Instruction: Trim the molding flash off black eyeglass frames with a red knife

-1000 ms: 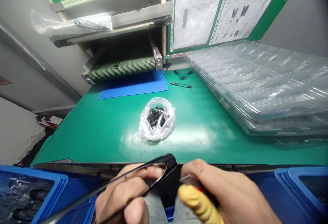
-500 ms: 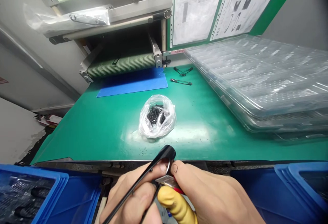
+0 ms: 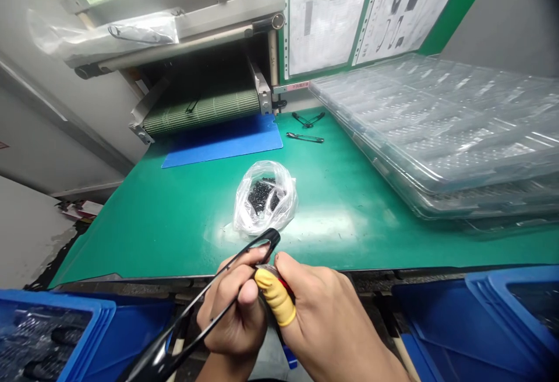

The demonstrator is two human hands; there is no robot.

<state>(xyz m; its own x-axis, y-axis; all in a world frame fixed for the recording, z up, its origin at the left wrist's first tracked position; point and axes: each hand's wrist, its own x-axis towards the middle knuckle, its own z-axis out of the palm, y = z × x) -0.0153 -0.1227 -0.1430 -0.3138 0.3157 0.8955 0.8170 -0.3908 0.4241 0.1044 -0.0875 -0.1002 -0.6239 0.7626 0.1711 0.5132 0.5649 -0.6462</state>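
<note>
My left hand [image 3: 233,306] is closed round a long, glossy black plastic frame [image 3: 151,361] with a slim open loop. The frame slants from the lower left up to a rounded tip near the middle. Close beside that tip, my right hand [image 3: 325,306] grips a small knife [image 3: 283,280] with a red handle, mostly hidden by the fingers. Its short metal blade points at the frame; whether it touches cannot be made out. A yellow finger cot [image 3: 276,297] covers one finger of my right hand. Just beyond the hands stands an open clear plastic bag [image 3: 286,213] holding small black bits.
Several thin black frames [image 3: 304,137] lie farther back on the green table [image 3: 196,207]. A conveyor belt [image 3: 218,111] ends above a blue sheet [image 3: 222,144]. Clear trays [image 3: 437,137] are stacked at right. Blue bins flank me, left [image 3: 105,335] and right [image 3: 437,324].
Both hands have moved up and away from me, with the frame's tip shifting left and forward. The frame has turned, so its wide glossy lower end shows. The view has shifted slightly.
</note>
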